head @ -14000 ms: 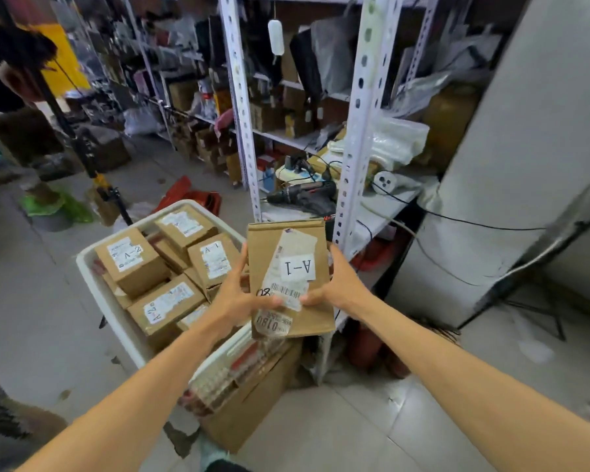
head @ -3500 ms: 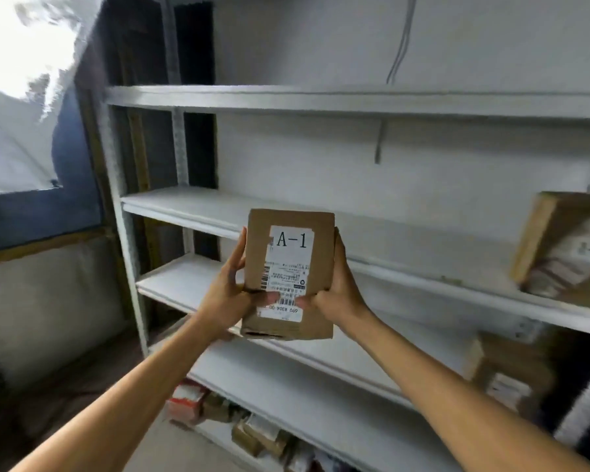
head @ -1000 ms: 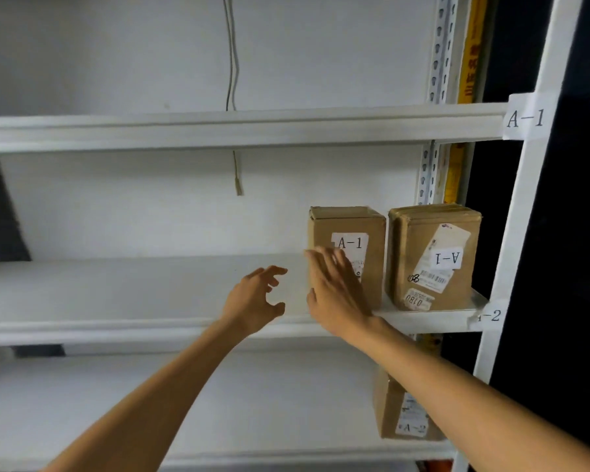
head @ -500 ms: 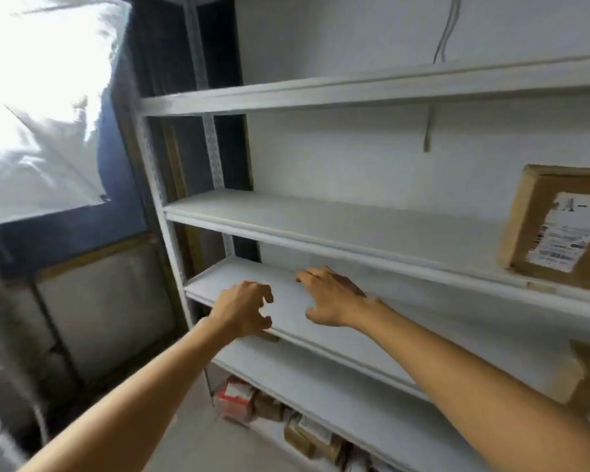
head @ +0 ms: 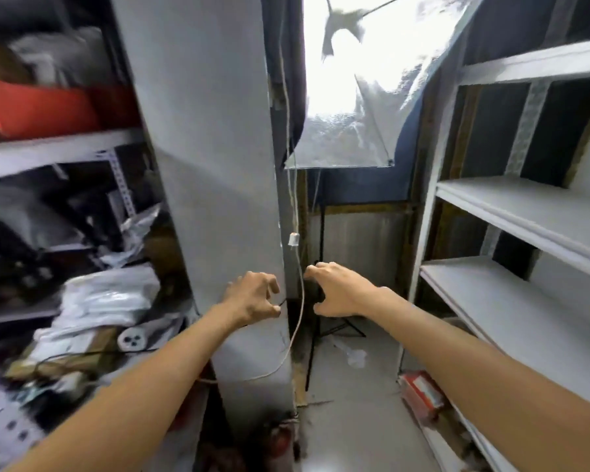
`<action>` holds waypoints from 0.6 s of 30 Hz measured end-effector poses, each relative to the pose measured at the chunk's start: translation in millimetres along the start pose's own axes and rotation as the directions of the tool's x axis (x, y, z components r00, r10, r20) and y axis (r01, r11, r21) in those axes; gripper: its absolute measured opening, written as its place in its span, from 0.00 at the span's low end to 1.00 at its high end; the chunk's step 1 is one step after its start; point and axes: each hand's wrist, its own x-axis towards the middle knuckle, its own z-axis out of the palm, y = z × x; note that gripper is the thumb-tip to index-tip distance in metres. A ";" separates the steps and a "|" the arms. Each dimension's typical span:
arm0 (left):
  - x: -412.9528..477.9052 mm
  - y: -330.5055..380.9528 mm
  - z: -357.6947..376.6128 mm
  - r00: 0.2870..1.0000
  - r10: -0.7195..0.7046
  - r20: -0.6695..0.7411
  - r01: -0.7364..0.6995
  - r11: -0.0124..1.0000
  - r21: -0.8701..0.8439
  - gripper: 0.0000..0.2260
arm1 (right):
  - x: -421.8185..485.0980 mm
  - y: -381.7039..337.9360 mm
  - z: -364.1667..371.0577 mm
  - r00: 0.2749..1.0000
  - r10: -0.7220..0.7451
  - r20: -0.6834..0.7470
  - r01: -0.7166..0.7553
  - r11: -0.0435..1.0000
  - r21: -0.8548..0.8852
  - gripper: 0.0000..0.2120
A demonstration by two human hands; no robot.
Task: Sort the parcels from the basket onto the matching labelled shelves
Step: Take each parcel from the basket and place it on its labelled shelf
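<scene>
My left hand [head: 252,296] and my right hand [head: 338,289] hang in front of me at mid-frame, both empty with fingers loosely curled and apart. They are level with a grey pillar [head: 212,185]. The white shelving unit [head: 511,212] runs along the right edge, and the part of it in view is bare. No parcel and no basket show in this view.
A white cable [head: 295,253] hangs down the pillar's right edge between my hands. Cluttered shelves with white plastic bags [head: 99,301] and a red box [head: 38,107] fill the left. A light stand [head: 321,321] and a silver reflector [head: 351,97] stand ahead. Small red boxes [head: 419,393] lie low right.
I have turned left, away from the white shelves where the A-1 parcel now stands beside another. Both hands came off the shelf and stay empty.
</scene>
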 end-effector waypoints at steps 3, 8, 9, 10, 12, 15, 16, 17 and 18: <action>-51.1 -46.9 -3.2 0.986 -0.165 0.006 0.165 0.986 0.005 0.17 | 25.8 -47.4 19.8 0.983 -0.170 0.069 0.169 0.986 0.012 0.31; -165.2 -108.2 6.7 0.904 -0.427 -0.024 0.425 0.903 -0.061 0.18 | 37.8 -143.7 65.8 0.866 -0.470 0.168 0.469 0.882 0.050 0.25; -191.2 -116.0 12.5 0.878 -0.478 -0.014 0.477 0.877 -0.059 0.18 | 35.5 -165.1 76.8 0.833 -0.520 0.187 0.518 0.853 0.066 0.23; -218.0 -123.0 19.3 0.849 -0.528 -0.007 0.527 0.849 -0.044 0.18 | 31.1 -187.3 87.1 0.795 -0.570 0.209 0.566 0.820 0.084 0.21; -271.9 -135.5 32.4 0.788 -0.616 -0.006 0.615 0.788 -0.026 0.18 | 19.8 -230.7 107.0 0.701 -0.660 0.270 0.656 0.745 0.118 0.22; -352.2 -146.8 44.0 0.675 -0.738 0.021 0.738 0.674 -0.035 0.18 | -3.0 -292.3 133.1 0.545 -0.753 0.369 0.749 0.635 0.189 0.21; -377.3 -148.8 45.7 0.628 -0.778 0.020 0.778 0.627 -0.040 0.18 | -10.8 -312.0 141.7 0.500 -0.771 0.394 0.771 0.604 0.204 0.21; -399.6 -151.5 46.5 0.583 -0.813 0.012 0.812 0.582 -0.048 0.18 | -19.0 -330.1 148.5 0.459 -0.789 0.408 0.785 0.576 0.230 0.22; -419.4 -153.6 46.3 0.538 -0.843 0.006 0.842 0.536 -0.066 0.18 | -26.8 -347.9 153.9 0.422 -0.807 0.414 0.796 0.548 0.258 0.23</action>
